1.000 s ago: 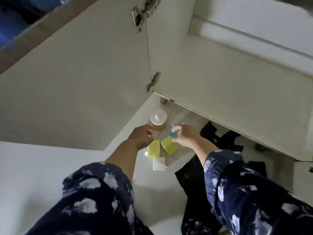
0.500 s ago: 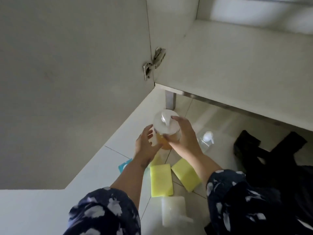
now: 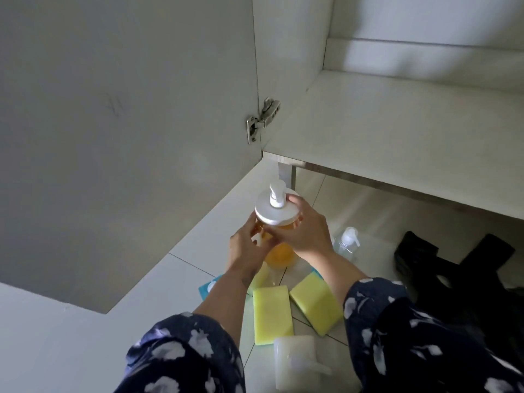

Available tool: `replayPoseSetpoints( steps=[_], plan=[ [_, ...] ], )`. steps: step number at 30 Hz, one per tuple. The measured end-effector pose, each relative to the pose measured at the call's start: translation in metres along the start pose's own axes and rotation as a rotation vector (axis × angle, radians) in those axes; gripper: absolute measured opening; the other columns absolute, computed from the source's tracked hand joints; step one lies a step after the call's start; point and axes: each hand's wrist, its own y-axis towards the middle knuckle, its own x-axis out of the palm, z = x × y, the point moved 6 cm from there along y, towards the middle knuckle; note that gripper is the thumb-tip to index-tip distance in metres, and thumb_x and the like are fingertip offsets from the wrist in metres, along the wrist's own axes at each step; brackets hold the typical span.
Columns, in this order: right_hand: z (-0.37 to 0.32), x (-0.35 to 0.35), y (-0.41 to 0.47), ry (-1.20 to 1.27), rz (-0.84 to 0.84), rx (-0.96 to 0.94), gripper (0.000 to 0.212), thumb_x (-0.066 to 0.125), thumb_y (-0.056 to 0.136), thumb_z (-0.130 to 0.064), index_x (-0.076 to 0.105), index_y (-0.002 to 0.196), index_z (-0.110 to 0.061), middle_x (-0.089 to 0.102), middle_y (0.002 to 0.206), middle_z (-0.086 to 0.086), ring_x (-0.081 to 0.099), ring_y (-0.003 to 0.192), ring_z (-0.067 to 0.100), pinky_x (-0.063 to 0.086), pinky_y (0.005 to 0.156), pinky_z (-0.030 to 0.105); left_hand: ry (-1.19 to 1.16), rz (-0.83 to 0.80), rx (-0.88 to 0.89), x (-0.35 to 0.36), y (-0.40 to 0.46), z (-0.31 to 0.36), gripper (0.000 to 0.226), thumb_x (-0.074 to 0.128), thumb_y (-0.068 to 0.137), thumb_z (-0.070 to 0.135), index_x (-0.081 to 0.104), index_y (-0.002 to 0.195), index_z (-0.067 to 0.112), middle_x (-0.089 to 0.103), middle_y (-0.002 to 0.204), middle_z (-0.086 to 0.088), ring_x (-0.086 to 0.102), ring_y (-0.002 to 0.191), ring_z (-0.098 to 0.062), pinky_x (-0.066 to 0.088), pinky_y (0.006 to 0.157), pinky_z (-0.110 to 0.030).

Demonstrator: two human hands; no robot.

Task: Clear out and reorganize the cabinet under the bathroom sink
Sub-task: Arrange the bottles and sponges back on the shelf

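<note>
Below the open cabinet door (image 3: 127, 131), above the tiled floor (image 3: 354, 211), a pump bottle (image 3: 276, 222) of orange liquid is held upright between both hands. Right hand (image 3: 304, 229): fingers curled round the bottle's white lid and upper body from the right, one fingertip resting on the lid top beside the pump head. Left hand (image 3: 246, 248): fingers curled against the lower left side of the bottle, partly covering a white label. The bottle's base shows between the two wrists, lifted clear of the floor items beneath it.

Floor items, nearer the person: two yellow sponges (image 3: 272, 314) lying flat, side by side, the right one (image 3: 316, 303) turned at an angle; a white translucent container (image 3: 295, 361) lying just in front of them; a teal packet (image 3: 208, 287) partly hidden under the left forearm. A small clear pump bottle (image 3: 347, 242) stands just right of the right hand, apart from it. A black bag (image 3: 453, 268) lies crumpled on the floor farther right.

Cabinet: the door is swung wide to the left on a metal hinge (image 3: 262, 119); the cabinet floor (image 3: 397, 143) is raised on a metal leg (image 3: 286, 173) directly behind the held bottle. Both forearms emerge from dark blue sleeves (image 3: 184, 355) with a pale floral print.
</note>
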Motion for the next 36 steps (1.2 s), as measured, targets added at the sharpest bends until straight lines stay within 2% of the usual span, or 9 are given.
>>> replayPoseSetpoints(
  steps=[5,8,12,16,22,26,30,33,36],
  plan=[
    [-0.039,-0.036,0.011,-0.054,0.013,-0.037,0.072,0.077,0.066,-0.050,0.050,0.130,-0.032,0.062,0.119,-0.011,0.057,0.106,0.013,0.048,0.091,0.027,-0.024,0.050,0.124,-0.014,-0.002,0.043,0.073,0.072,0.079,0.042,0.039,0.144,0.034,0.058,0.130,0.010,0.051,0.113,-0.005,0.045,0.090,-0.026],
    [-0.072,-0.063,0.024,-0.054,0.045,-0.082,0.071,0.076,0.065,-0.054,0.051,0.129,-0.037,0.061,0.120,-0.017,0.057,0.107,0.008,0.050,0.093,0.029,-0.051,0.102,0.194,-0.024,0.002,0.076,0.077,0.071,0.078,0.049,0.036,0.145,0.036,0.056,0.135,0.010,0.052,0.121,-0.009,0.051,0.096,-0.032],
    [-0.113,-0.103,0.048,-0.070,0.116,-0.156,0.069,0.075,0.064,-0.057,0.052,0.127,-0.038,0.063,0.117,-0.018,0.059,0.103,0.009,0.052,0.089,0.029,-0.036,0.171,0.296,-0.039,0.016,0.130,0.078,0.067,0.074,0.061,0.036,0.143,0.042,0.056,0.135,0.010,0.053,0.122,-0.014,0.050,0.097,-0.039],
    [-0.144,-0.136,0.075,-0.084,0.183,-0.204,0.072,0.074,0.064,-0.061,0.052,0.128,-0.036,0.062,0.119,-0.016,0.057,0.102,0.009,0.051,0.087,0.027,-0.026,0.187,0.357,-0.046,0.035,0.180,0.073,0.066,0.079,0.054,0.034,0.144,0.042,0.051,0.140,0.011,0.051,0.124,-0.013,0.045,0.101,-0.034],
    [-0.144,-0.167,0.103,-0.125,0.239,-0.165,0.071,0.074,0.066,-0.058,0.052,0.129,-0.034,0.063,0.120,-0.012,0.059,0.104,0.012,0.047,0.083,0.025,-0.025,0.090,0.370,-0.021,0.072,0.212,0.070,0.063,0.084,0.050,0.028,0.145,0.044,0.050,0.140,0.008,0.049,0.126,-0.019,0.045,0.102,-0.045],
    [-0.121,-0.184,0.119,-0.140,0.291,-0.112,0.066,0.073,0.067,-0.059,0.054,0.125,-0.034,0.065,0.115,-0.013,0.057,0.094,0.009,0.047,0.079,0.024,0.009,-0.035,0.349,0.012,0.098,0.209,0.076,0.063,0.083,0.054,0.022,0.146,0.044,0.048,0.142,0.007,0.046,0.130,-0.018,0.044,0.103,-0.047],
    [-0.094,-0.202,0.145,-0.159,0.331,-0.044,0.060,0.075,0.066,-0.055,0.058,0.121,-0.035,0.067,0.112,-0.013,0.058,0.090,0.010,0.050,0.079,0.027,0.317,-0.196,0.181,0.055,0.127,0.184,0.080,0.053,0.085,0.061,0.017,0.150,0.032,0.030,0.155,0.003,0.031,0.141,-0.025,0.030,0.111,-0.048],
    [-0.079,-0.214,0.170,-0.183,0.364,-0.008,0.063,0.076,0.065,-0.055,0.057,0.122,-0.035,0.066,0.110,-0.014,0.057,0.090,0.009,0.050,0.080,0.027,0.632,-0.293,0.222,0.085,0.143,0.179,0.085,0.046,0.085,0.068,0.016,0.152,0.026,0.022,0.159,-0.001,0.020,0.146,-0.026,0.021,0.115,-0.050],
    [-0.070,-0.220,0.198,-0.177,0.392,-0.019,0.062,0.076,0.065,-0.053,0.058,0.122,-0.034,0.066,0.108,-0.014,0.060,0.094,0.009,0.051,0.081,0.027,0.898,-0.425,0.219,0.109,0.164,0.173,0.099,0.037,0.078,0.079,0.001,0.153,0.025,-0.003,0.162,-0.002,-0.007,0.149,-0.026,0.001,0.118,-0.054]
  ],
)
